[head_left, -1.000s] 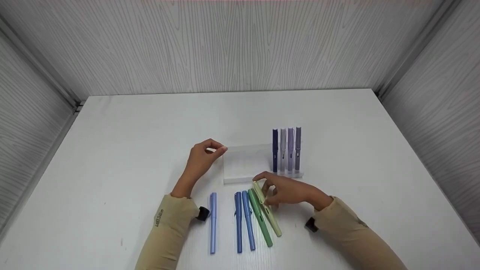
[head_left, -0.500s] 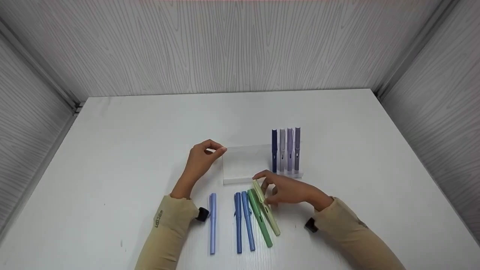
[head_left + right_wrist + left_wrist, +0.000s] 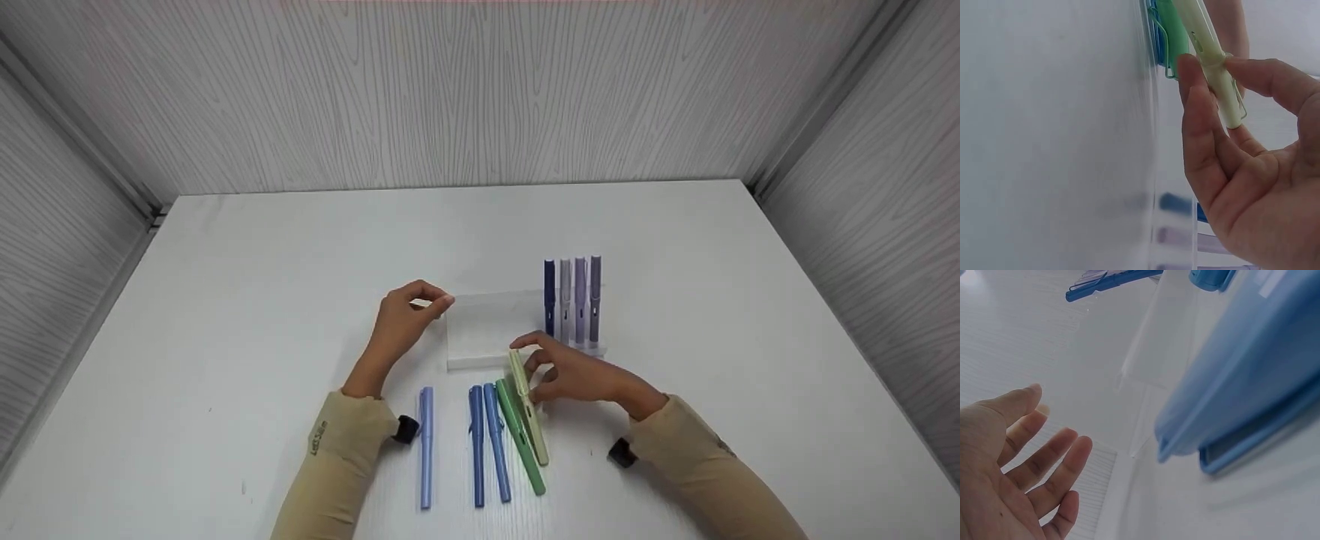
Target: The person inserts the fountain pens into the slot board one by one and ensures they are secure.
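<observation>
A clear acrylic pen stand (image 3: 480, 361) stands mid-table. My left hand (image 3: 405, 315) pinches its upper left corner between thumb and index finger; the other fingers are loosely bent. My right hand (image 3: 577, 375), in front of the stand, grips a pale yellow-green capped pen (image 3: 535, 431) by its cap half. Thumb and fingers lie on opposite sides of that pen (image 3: 1221, 84) in the right wrist view. The pen slants, its far end close to the stand's front edge. Beside it a green pen (image 3: 527, 457) lies on the table, partly overlapped by it.
A dark purple pen (image 3: 550, 292) and several lilac and grey-purple pens (image 3: 580, 300) stand upright at the stand's right end. Two blue pens (image 3: 478, 450) lie left of the green one. A light blue pen (image 3: 426, 450) lies farther left, near the left wrist camera (image 3: 406, 429).
My right hand has moved slightly away from me toward the stand, carrying the pale pen; its near end has swung left. The left hand and the other pens have stayed put.
</observation>
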`<state>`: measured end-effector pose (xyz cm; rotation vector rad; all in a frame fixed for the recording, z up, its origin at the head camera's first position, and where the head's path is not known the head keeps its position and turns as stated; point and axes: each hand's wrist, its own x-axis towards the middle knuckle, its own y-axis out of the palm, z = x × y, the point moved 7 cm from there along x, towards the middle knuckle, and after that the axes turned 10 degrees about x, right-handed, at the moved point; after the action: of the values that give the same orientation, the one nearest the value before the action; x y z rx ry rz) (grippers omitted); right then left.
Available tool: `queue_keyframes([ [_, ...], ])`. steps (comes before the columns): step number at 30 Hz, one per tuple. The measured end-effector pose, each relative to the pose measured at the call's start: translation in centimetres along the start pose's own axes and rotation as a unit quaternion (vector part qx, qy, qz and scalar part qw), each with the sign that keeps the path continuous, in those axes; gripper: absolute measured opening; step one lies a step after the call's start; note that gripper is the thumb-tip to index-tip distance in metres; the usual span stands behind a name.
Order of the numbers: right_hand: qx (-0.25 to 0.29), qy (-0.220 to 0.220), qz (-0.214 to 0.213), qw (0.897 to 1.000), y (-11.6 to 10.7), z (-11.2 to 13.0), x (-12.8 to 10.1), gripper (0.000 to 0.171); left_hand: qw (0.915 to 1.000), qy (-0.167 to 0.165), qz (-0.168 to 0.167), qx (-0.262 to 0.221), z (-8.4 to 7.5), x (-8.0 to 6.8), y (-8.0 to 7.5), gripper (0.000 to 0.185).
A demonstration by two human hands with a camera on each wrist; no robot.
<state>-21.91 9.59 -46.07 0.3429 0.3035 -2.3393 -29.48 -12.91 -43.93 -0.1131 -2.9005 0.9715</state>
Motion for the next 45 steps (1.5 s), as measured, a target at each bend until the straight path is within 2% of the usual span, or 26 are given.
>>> queue_keyframes([
  [6, 0.022, -0.001, -0.009, 1.0, -0.2, -0.2, 0.3, 0.066, 0.9999, 0.009, -0.004, 0.003, -0.2, 0.1, -0.1, 0.025],
  [13, 0.034, -0.039, -0.026, 0.998, -0.5, 0.5, 0.2, 0.054, 0.9999, 0.011, -0.006, 0.008, -0.3, 0.1, -0.1, 0.025],
  [22, 0.012, -0.063, -0.065, 0.996, -1.6, 1.4, 0.2, 0.049, 0.9999, 0.009, -0.002, 0.009, -0.4, 0.2, -0.2, 0.027],
  [34, -0.025, -0.113, -0.137, 0.984, -3.3, 3.8, -1.1, 0.049, 1.0, 0.003, -0.002, 0.002, -0.3, 0.1, -0.2, 0.025],
  [45, -0.022, -0.157, -0.182, 0.97, -3.8, 5.1, -1.6, 0.046, 0.9999, 0.01, 0.001, -0.003, -0.1, 0.1, -0.1, 0.025],
])
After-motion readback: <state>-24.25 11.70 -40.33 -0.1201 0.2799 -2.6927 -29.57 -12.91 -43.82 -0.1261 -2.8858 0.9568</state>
